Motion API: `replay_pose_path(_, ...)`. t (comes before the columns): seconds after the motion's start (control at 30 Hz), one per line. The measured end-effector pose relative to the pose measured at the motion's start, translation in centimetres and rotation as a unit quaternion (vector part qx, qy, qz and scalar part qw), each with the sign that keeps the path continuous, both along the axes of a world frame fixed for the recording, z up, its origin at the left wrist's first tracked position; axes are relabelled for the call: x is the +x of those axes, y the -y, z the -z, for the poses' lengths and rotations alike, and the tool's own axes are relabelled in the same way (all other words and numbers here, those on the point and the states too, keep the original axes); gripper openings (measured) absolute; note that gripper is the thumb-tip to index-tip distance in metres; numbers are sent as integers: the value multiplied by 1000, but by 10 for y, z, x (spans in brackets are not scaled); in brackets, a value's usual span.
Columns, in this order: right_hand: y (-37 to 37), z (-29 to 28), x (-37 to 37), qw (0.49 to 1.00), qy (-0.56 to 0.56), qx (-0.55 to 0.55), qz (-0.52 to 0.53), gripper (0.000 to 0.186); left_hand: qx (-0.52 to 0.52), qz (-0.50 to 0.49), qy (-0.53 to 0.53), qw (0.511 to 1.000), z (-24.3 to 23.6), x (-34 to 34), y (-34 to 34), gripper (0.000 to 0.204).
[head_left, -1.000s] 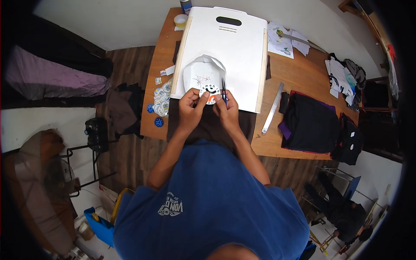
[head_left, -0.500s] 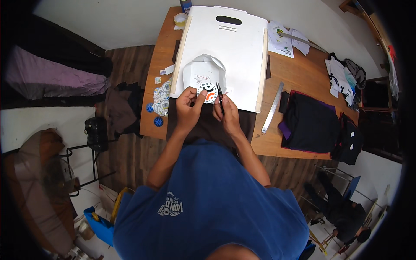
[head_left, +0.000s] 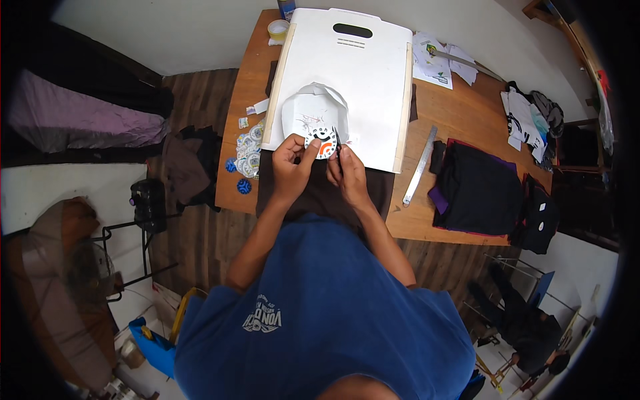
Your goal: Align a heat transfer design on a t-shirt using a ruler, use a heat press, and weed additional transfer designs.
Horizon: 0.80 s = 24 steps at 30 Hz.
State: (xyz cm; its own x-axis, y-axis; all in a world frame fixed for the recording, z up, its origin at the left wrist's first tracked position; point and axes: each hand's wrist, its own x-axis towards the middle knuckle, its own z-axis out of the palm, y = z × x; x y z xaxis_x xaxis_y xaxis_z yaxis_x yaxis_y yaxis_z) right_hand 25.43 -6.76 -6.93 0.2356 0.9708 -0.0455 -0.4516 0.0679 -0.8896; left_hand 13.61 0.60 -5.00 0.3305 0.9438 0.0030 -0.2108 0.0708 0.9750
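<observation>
My left hand (head_left: 291,171) pinches a round white patch (head_left: 326,145) printed with black lettering and an orange shape, thumb on top. In my right hand (head_left: 351,177) is a pair of small black scissors (head_left: 339,143), its blades pointing away from me along the patch's right edge. Fingers hide most of the handles. Both hands are at the near edge of a white board, over dark brown cloth (head_left: 320,195). Just beyond them, a shallow white paper tray (head_left: 288,120) sits on the board, with thin reddish scraps or marks inside.
The white board (head_left: 373,87) lies on a wooden table (head_left: 460,113). Left of it are several round cut-outs (head_left: 249,157) and blue discs (head_left: 244,187). A metal ruler (head_left: 420,167) and folded dark garments (head_left: 480,190) lie right. Another person (head_left: 533,333) is at lower right.
The round patch has turned a little between my left fingers. The scissor blades have shifted slightly and look closer together along its edge. My arms have barely moved.
</observation>
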Motion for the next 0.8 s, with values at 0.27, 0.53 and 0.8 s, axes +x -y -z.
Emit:
replay_pose_path(0.27,-1,5,-1,1000,-2,4,4,43,3,-1,-4,1000,7,0,-1,15)
replay_pose_path(0.53,-1,1,-2,999,-28,15,24,40,2,0,3,1000,2,0,-1,14)
replay_pose_path(0.8,-2,1,0,1000,-22,14,14,39,7,3,-2,1000,2,-1,-2,14)
